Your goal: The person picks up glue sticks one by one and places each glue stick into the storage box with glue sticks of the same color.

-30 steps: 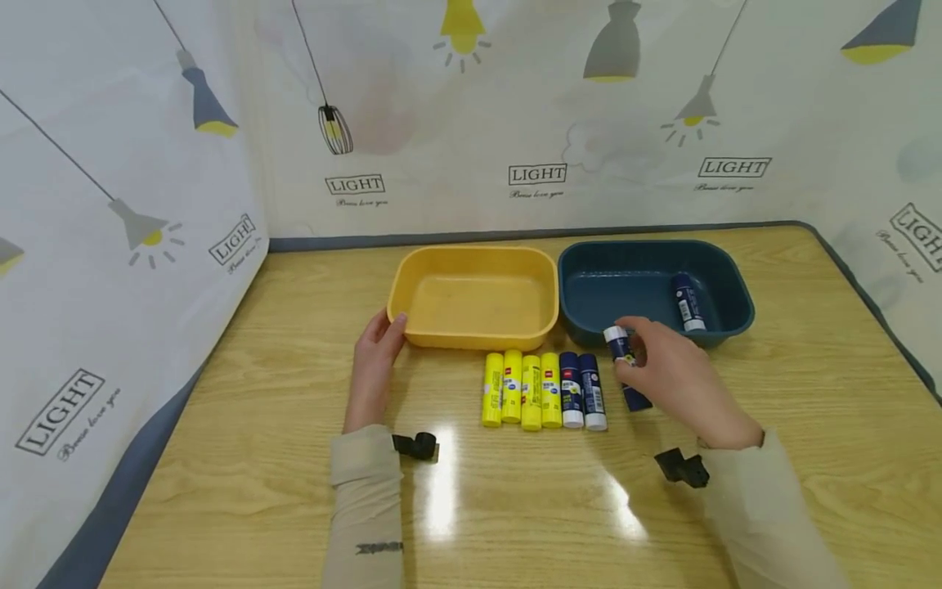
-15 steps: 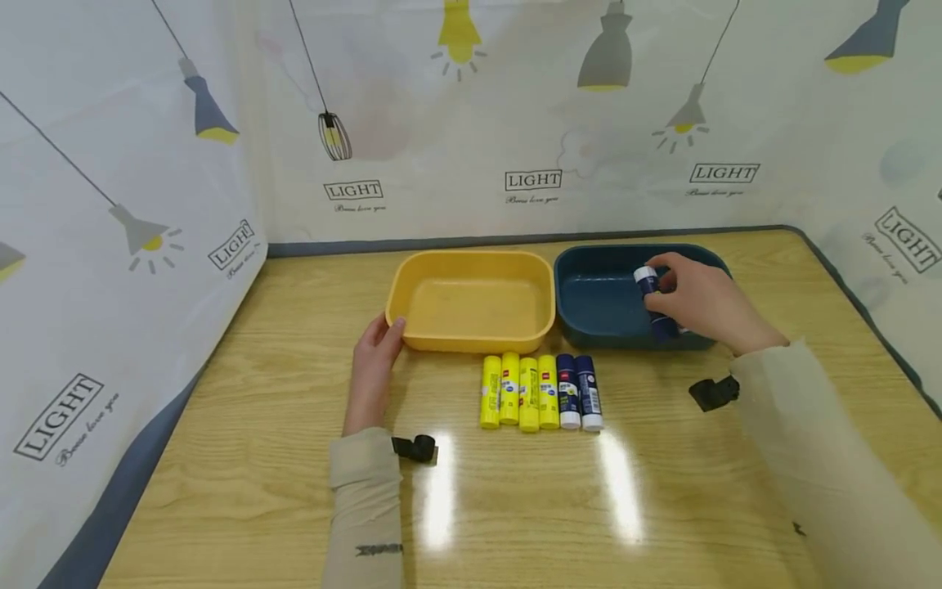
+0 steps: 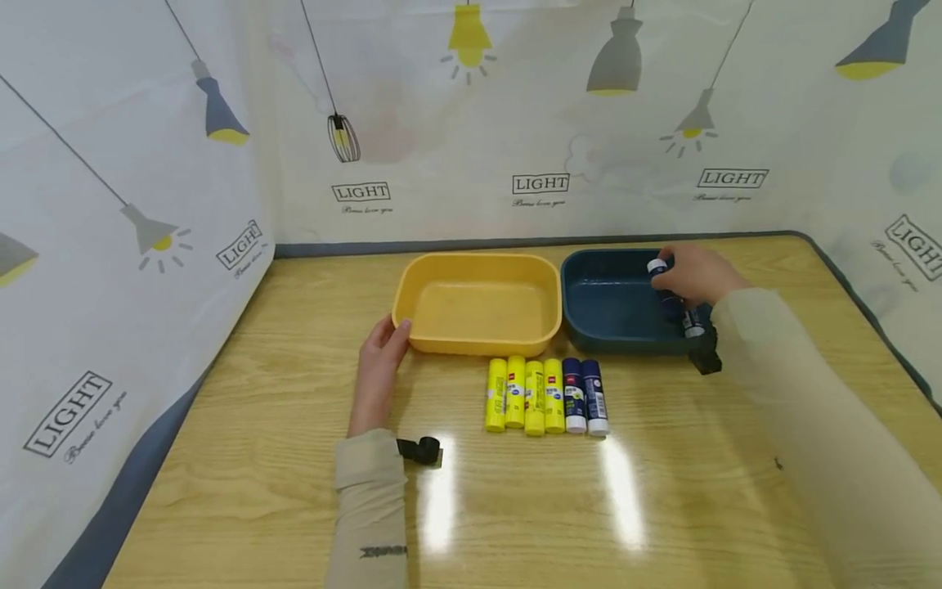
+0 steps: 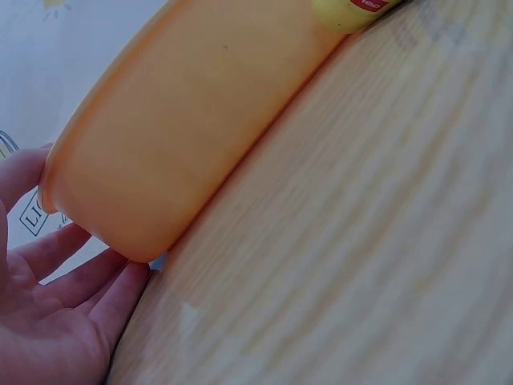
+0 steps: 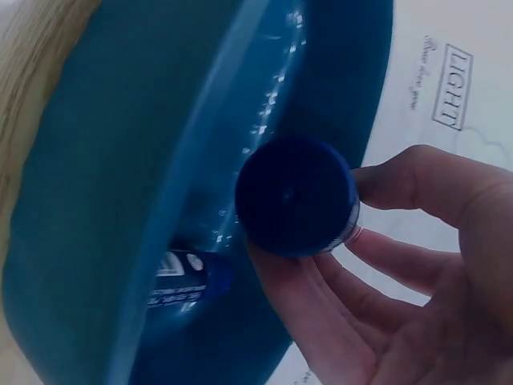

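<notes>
My right hand (image 3: 699, 274) pinches a navy glue stick (image 5: 296, 196) with a white end, over the right part of the dark blue bin (image 3: 618, 343). The stick slants, its navy cap toward the right wrist camera. Beneath it a second navy glue stick (image 5: 184, 277) lies in that bin, partly hidden by the hand in the head view. At the near left corner of the yellow bin (image 3: 478, 345), my left hand (image 3: 379, 360) holds on, thumb at the rim and fingers against the outer wall (image 4: 184, 120).
In front of the bins lies a row of several yellow glue sticks (image 3: 534, 398) and two navy glue sticks (image 3: 585, 397). Both bins stand side by side on the wooden table (image 3: 294, 491), near a printed backdrop (image 3: 441, 213).
My right hand has lifted the navy glue stick from the table beside the row and carried it up and right over the blue bin. The left hand has stayed at the yellow bin.
</notes>
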Action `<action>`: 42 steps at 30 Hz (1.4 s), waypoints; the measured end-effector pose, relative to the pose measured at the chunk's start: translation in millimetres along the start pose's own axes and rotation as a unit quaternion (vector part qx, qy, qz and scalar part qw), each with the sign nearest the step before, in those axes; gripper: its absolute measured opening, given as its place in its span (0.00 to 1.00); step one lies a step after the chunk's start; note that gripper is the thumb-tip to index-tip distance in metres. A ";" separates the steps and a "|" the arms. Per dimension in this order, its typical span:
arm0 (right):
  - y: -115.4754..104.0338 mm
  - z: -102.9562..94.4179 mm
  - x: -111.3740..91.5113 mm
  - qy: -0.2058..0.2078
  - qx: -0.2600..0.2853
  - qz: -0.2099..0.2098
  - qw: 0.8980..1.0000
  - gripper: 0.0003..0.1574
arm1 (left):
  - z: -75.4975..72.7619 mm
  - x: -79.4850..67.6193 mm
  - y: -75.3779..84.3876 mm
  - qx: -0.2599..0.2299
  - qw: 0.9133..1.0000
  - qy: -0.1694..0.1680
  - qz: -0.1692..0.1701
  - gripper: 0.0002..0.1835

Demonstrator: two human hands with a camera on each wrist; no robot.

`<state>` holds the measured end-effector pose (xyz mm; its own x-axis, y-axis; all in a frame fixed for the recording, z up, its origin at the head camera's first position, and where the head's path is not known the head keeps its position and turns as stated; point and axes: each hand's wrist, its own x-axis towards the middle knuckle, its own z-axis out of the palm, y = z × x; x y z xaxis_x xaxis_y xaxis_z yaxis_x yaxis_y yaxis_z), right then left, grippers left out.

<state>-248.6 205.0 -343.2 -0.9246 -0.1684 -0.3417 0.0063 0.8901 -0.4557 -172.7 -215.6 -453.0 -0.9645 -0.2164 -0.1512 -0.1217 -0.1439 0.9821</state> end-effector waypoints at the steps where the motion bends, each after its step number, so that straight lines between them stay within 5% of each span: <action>1: 1.1 0.2 1.7 -0.002 -0.002 0.000 1.000 0.35 | 0.2 0.1 0.1 -0.003 1.000 0.001 0.000 0.32; 16: 36.4 7.6 24.8 -0.023 0.013 0.017 1.000 0.37 | 0.7 0.7 -1.2 0.005 1.000 0.005 0.001 0.32; 42: 29.6 2.8 -6.5 -0.013 0.040 0.005 0.999 0.44 | 4.2 -7.8 10.9 -0.008 1.000 -0.008 -0.006 0.32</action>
<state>-241.3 231.2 -356.7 -0.9142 -0.1722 -0.3668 0.0459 0.8554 -0.5159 -167.5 -211.4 -440.7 -0.9666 -0.1994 -0.1607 -0.1293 -0.1616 0.9783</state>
